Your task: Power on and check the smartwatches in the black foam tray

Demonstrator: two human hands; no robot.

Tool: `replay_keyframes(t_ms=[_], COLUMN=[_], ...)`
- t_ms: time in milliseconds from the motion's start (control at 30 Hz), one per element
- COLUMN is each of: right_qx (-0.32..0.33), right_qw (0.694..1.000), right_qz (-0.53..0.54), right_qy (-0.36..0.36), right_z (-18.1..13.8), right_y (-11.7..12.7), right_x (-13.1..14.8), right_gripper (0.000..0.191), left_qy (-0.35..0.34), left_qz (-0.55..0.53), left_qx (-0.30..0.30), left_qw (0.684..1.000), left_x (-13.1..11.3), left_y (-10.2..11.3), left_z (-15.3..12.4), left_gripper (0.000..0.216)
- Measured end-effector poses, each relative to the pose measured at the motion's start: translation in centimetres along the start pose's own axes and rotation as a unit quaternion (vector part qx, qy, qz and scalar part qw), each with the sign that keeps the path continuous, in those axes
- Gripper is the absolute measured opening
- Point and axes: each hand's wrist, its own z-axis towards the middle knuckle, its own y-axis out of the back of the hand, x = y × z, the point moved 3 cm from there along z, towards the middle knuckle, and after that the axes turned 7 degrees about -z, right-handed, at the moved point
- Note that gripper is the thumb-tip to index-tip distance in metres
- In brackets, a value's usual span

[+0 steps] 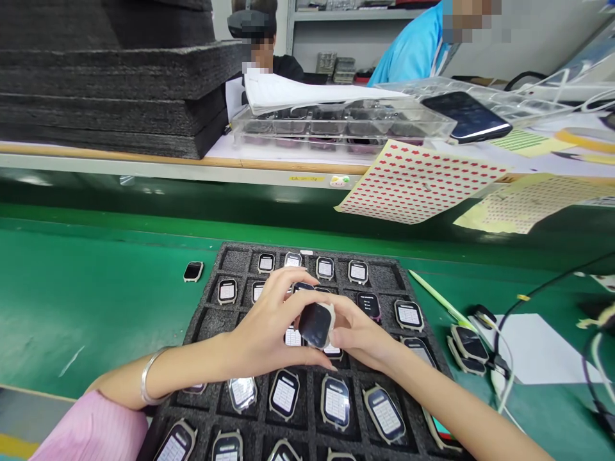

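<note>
The left hand, w/ a silver bangle on its wrist, was curled over the watch body, thumb and fingers closed on its top and near edge. The watch body hung tilted, dark screen toward the camera, above the middle of the foam tray, btwn the two hands. The right hand gripped it from the right side, fingers tucked under. Both hands were thus closed on the piece, neither slack. Judgement: this handling goes best w/ finger pads kept on the pale casing, not the glass. The piece should also stay low over the tray, so a slip would land on foam rather than on the belt.

Containers, L to R. A stack of dark foam sheets sat on the far shelf, top left; nothing showed btwn them. One loose watch lay on the green belt, just beside the tray's far-left corner. The foam tray had a watch in most pockets, mostly w/ lit pale screens. The end pockets of its back row were bare, as was one on the left edge. Behind it, a clear plastic tray held dark parts, too blurred to ID. Further right a phone lay on more clear plastic. Right of the foam tray, a few stacked watches lay on the belt, near cables.
</note>
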Motion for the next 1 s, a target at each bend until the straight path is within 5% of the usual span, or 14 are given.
replay_keyframes(t_ms=[133,1000], right_qx=[0.013,0.040], right_qw=[1.000,0.999], right_qz=[-0.006,0.016], right_qy=[-0.017,-0.014], right_z=[0.03,0.06], right_y=[0.16,0.20], right_x=[-0.17,0.37], right_gripper=[0.054,0.044], left_qy=[0.002,-0.043], left_qz=[0.004,0.075], left_qx=[0.035,-0.004], left_qw=[0.999,0.996], left_x=[-0.15,0.12], left_y=[0.57,0.34], left_z=[0.11,-0.40], left_gripper=[0.055,0.056])
